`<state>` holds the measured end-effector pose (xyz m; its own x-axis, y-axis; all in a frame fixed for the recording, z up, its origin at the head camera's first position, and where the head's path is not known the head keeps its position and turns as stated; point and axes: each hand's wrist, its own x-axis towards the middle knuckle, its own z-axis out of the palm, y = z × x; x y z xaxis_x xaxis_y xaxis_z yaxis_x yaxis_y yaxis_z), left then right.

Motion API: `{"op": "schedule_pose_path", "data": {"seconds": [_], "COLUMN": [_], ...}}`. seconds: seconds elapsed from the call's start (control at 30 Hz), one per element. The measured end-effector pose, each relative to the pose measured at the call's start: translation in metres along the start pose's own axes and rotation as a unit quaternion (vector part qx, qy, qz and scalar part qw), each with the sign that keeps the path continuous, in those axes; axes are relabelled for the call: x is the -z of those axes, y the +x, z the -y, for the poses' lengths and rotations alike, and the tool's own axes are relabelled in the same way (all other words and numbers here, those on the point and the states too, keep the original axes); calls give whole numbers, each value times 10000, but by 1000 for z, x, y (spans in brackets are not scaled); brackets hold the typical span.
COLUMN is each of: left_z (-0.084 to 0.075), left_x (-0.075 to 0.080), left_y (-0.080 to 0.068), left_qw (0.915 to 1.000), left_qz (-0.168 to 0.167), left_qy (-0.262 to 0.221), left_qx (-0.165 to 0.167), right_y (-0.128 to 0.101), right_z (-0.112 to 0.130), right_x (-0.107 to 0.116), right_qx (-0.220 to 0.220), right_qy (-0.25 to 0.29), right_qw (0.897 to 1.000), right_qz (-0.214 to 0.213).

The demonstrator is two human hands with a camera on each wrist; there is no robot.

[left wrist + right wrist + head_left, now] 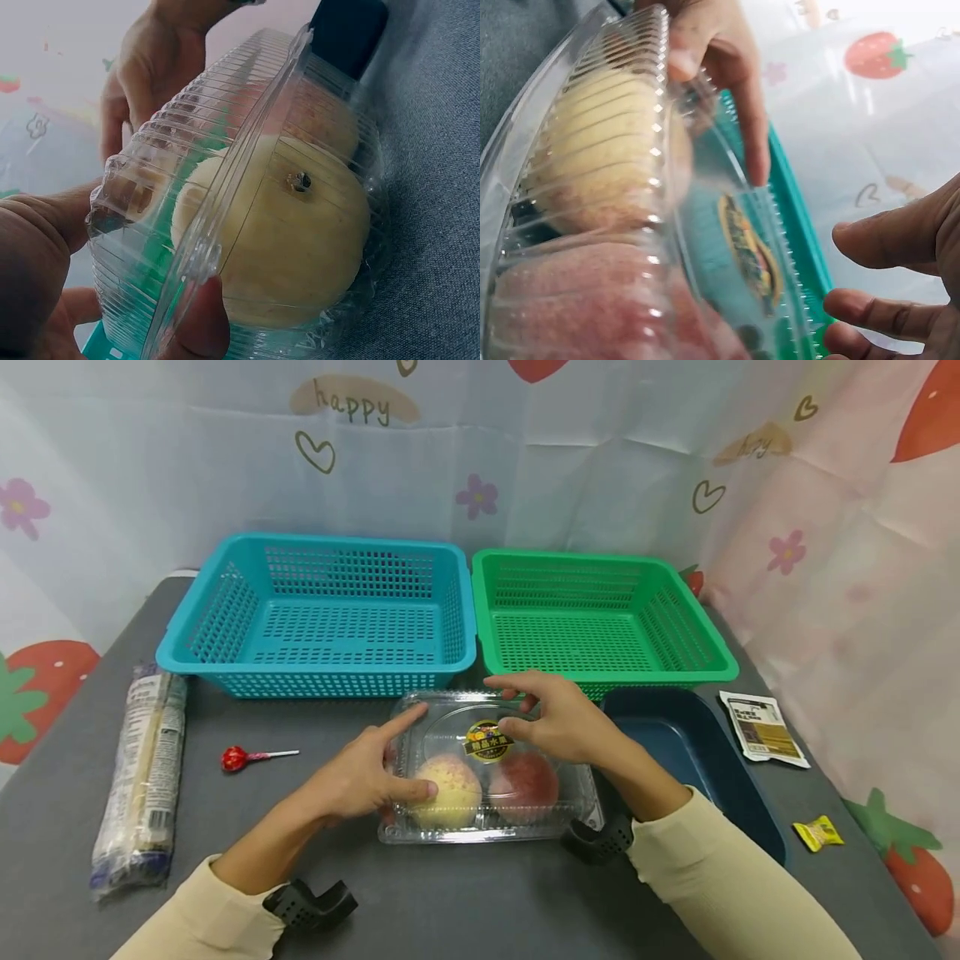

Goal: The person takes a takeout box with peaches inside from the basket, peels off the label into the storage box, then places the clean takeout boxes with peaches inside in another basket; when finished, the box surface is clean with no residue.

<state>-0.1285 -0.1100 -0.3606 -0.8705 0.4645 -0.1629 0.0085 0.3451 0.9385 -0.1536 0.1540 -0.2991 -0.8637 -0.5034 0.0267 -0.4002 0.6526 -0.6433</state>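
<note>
A clear ribbed plastic clamshell box (487, 772) lay on the dark grey surface (420, 902), directly in front of the two baskets and between the person's two hands. It held a pale yellow round fruit (447, 791) on the left and a reddish round fruit (522, 785) on the right. A round dark label with yellow print (487, 741) sat on the lid.

The left hand (360, 777) rested against the left end of the box. Its thumb pressed the front of the lid over the yellow fruit, and its index finger lay extended along the left edge. The left wrist view showed the thumb tip on the rim seam; the other fingers were not clearly visible, so the grip appeared to be a light pinch rather than a full clasp.

The right hand (555, 718) was above the rear right part of the lid. Its fingers were loosely spread, and the fingertips were at or just over the lid beside the label. The right wrist view showed the fingers straight and holding nothing.

Behind the box stood a teal perforated plastic basket (318, 614) and a green perforated plastic basket (600, 614), side by side. A dark blue tray (697, 752) lay just right of the box. A red lollipop (238, 757) and a long wrapped noodle packet (142, 777) lay to the left.
</note>
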Motion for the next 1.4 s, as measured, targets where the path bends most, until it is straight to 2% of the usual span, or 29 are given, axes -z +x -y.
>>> {"op": "schedule_pose_path", "data": {"seconds": [0.3,0.47,0.93,1.23,1.4], "left_z": [4,5,2,1,0], "left_x": [-1,-2,-2,-2,-2], "left_y": [-3,-3,-3,-3,-2], "left_qw": [9999,9998,9999,9996,9995], "left_qz": [-27,-51,-63,-143,-127], "left_qy": [38,7,4,39,168], "left_qx": [124,205,122,228,214], "right_y": [12,12,18,19,17], "right_z": [-3,-3,-2,-2,-2], "right_x": [-12,-15,-22,-26,-23], "right_qx": [-307,-536,-1114,-1113,-1017], "right_qy": [49,51,-95,-198,-67], "right_qw": [9991,9982,9937,9935,9945], "right_qz": [293,265,17,-127,-221]}}
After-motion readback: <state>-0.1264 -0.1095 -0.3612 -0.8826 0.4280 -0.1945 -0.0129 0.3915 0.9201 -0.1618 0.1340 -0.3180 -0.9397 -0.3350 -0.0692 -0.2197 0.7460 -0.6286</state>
